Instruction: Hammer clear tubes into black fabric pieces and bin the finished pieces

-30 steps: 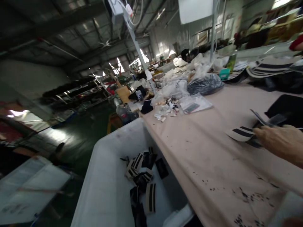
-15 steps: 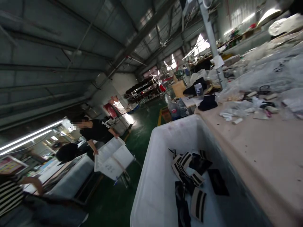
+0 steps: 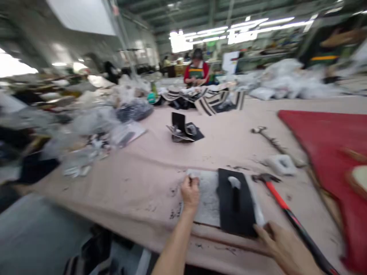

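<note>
My left hand (image 3: 190,193) is closed, its fingertips pressed together at the left edge of a grey flat plate (image 3: 208,198) on the table. What it pinches, if anything, is too small to make out. A black rectangular fabric-like piece (image 3: 226,206) with a slot-like dark strip and a pale patch lies over the plate's right part. My right hand (image 3: 279,238) pinches the lower right corner of this black piece between thumb and finger. Just right of it rests a hammer (image 3: 276,194) with a red and black handle.
Beyond my hands are folded black pieces (image 3: 186,131) and a pile of striped pieces (image 3: 212,101). A white block (image 3: 282,165), a metal rod (image 3: 272,141) and a red sheet (image 3: 329,152) lie right. Plastic bags (image 3: 94,122) cover the left. A person (image 3: 196,70) sits opposite.
The view has swung from the aisle and the white bin of striped pieces to the tabletop. Both my hands have come into view, at the plate and black piece.
</note>
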A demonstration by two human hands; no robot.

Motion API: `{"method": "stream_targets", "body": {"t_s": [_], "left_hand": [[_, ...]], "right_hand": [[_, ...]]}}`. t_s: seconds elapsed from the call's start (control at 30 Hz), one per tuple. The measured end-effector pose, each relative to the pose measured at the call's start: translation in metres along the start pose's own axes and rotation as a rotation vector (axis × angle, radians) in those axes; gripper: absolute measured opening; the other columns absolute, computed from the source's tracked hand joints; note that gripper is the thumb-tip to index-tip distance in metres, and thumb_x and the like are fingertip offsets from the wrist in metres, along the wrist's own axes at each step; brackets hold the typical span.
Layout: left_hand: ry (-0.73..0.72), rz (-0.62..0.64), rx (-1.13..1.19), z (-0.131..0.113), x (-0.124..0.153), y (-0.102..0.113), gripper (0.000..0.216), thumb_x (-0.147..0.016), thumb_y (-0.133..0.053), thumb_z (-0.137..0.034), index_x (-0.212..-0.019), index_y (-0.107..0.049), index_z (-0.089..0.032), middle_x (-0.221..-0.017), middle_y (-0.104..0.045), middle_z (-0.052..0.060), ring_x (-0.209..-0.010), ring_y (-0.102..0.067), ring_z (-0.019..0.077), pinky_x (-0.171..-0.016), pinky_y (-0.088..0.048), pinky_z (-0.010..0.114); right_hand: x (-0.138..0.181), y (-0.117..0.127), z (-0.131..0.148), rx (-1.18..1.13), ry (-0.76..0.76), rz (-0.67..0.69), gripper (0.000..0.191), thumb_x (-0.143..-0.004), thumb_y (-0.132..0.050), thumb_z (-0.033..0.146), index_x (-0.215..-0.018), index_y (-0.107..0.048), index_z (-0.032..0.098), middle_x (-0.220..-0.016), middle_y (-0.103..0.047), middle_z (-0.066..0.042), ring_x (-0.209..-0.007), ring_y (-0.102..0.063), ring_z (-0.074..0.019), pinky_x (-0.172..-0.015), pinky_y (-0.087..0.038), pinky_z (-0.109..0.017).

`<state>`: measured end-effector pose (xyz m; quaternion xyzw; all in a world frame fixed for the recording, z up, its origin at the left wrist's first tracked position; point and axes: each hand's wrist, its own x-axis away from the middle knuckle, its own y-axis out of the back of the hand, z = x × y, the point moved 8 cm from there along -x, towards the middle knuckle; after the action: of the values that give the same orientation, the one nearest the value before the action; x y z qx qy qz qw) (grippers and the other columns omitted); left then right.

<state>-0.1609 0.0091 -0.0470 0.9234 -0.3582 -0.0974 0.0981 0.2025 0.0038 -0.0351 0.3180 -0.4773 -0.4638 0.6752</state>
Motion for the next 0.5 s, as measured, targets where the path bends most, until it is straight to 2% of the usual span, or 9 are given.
{"method": "stream_targets", "body": {"t_s": [0.03, 0.1, 0.13, 0.2, 0.27, 0.3, 0.37, 0.43, 0.5], "left_hand": [[0.022, 0.064, 0.034, 0.001, 0.003, -0.021, 0.033, -0.087, -0.062, -0.047, -0.088, -0.070, -0.015, -0.080, -0.071, 0.005, -0.076, -0.065, 0.0170, -0.074, -0.051, 0.030], [0.071, 0.116, 0.068, 0.006, 0.003, -0.036, 0.035, -0.083, -0.062, -0.050, -0.088, -0.070, -0.016, -0.083, -0.074, 0.006, -0.081, -0.068, 0.0192, -0.078, -0.051, 0.030], [0.083, 0.120, 0.077, 0.009, 0.001, -0.034, 0.037, -0.082, -0.063, -0.052, -0.090, -0.070, -0.016, -0.086, -0.075, 0.007, -0.085, -0.069, 0.0200, -0.081, -0.052, 0.030], [0.079, 0.121, 0.085, 0.010, -0.003, -0.025, 0.039, -0.081, -0.064, -0.053, -0.093, -0.069, -0.016, -0.088, -0.076, 0.008, -0.087, -0.071, 0.0209, -0.083, -0.053, 0.031], [0.063, 0.119, 0.082, 0.007, -0.004, -0.018, 0.040, -0.080, -0.065, -0.052, -0.094, -0.069, -0.016, -0.088, -0.076, 0.008, -0.086, -0.072, 0.0209, -0.083, -0.055, 0.031], [0.061, 0.120, 0.085, 0.005, -0.003, -0.017, 0.039, -0.080, -0.065, -0.052, -0.094, -0.069, -0.016, -0.087, -0.076, 0.008, -0.085, -0.072, 0.0206, -0.082, -0.055, 0.031], [0.071, 0.139, 0.103, 0.001, -0.002, -0.019, 0.038, -0.079, -0.066, -0.050, -0.093, -0.069, -0.015, -0.085, -0.075, 0.008, -0.081, -0.072, 0.0195, -0.078, -0.057, 0.030], [0.084, 0.176, 0.143, -0.007, -0.001, -0.025, 0.036, -0.079, -0.068, -0.049, -0.090, -0.069, -0.014, -0.083, -0.074, 0.007, -0.077, -0.071, 0.0183, -0.075, -0.057, 0.028], [0.083, 0.222, 0.203, -0.019, -0.002, -0.036, 0.036, -0.079, -0.069, -0.047, -0.089, -0.068, -0.013, -0.083, -0.074, 0.007, -0.077, -0.071, 0.0175, -0.075, -0.058, 0.027]], "right_hand": [[0.007, 0.011, -0.006, 0.006, -0.040, -0.035, 0.039, -0.099, -0.043, 0.052, -0.085, -0.061, 0.020, -0.072, -0.064, -0.006, -0.075, -0.067, -0.0272, -0.071, -0.050, -0.041], [0.007, 0.034, 0.009, -0.041, 0.028, -0.176, 0.033, -0.097, -0.044, 0.049, -0.104, -0.060, 0.020, -0.093, -0.068, -0.009, -0.089, -0.067, -0.0301, -0.079, -0.050, -0.044], [0.003, 0.044, 0.024, -0.094, 0.115, -0.261, 0.032, -0.095, -0.048, 0.043, -0.114, -0.058, 0.019, -0.105, -0.067, -0.011, -0.095, -0.066, -0.0296, -0.083, -0.050, -0.045], [-0.008, 0.055, 0.057, -0.182, 0.327, -0.386, 0.046, -0.089, -0.054, 0.028, -0.134, -0.049, 0.019, -0.131, -0.057, -0.013, -0.115, -0.059, -0.0282, -0.097, -0.049, -0.044], [-0.022, 0.051, 0.086, -0.234, 0.489, -0.409, 0.065, -0.084, -0.057, 0.017, -0.146, -0.039, 0.020, -0.146, -0.044, -0.013, -0.131, -0.048, -0.0279, -0.109, -0.044, -0.045], [-0.030, 0.046, 0.096, -0.257, 0.534, -0.394, 0.070, -0.082, -0.058, 0.013, -0.149, -0.037, 0.021, -0.150, -0.040, -0.012, -0.135, -0.044, -0.0281, -0.112, -0.042, -0.046], [-0.044, 0.033, 0.111, -0.306, 0.589, -0.356, 0.066, -0.084, -0.059, 0.010, -0.146, -0.040, 0.022, -0.152, -0.039, -0.011, -0.136, -0.044, -0.0277, -0.113, -0.042, -0.047], [-0.053, 0.025, 0.118, -0.352, 0.604, -0.355, 0.050, -0.089, -0.058, 0.011, -0.136, -0.047, 0.023, -0.146, -0.046, -0.009, -0.130, -0.049, -0.0266, -0.108, -0.046, -0.047], [-0.055, 0.020, 0.118, -0.355, 0.589, -0.410, 0.040, -0.092, -0.058, 0.012, -0.130, -0.049, 0.024, -0.136, -0.054, -0.008, -0.122, -0.055, -0.0263, -0.101, -0.050, -0.048]]}}
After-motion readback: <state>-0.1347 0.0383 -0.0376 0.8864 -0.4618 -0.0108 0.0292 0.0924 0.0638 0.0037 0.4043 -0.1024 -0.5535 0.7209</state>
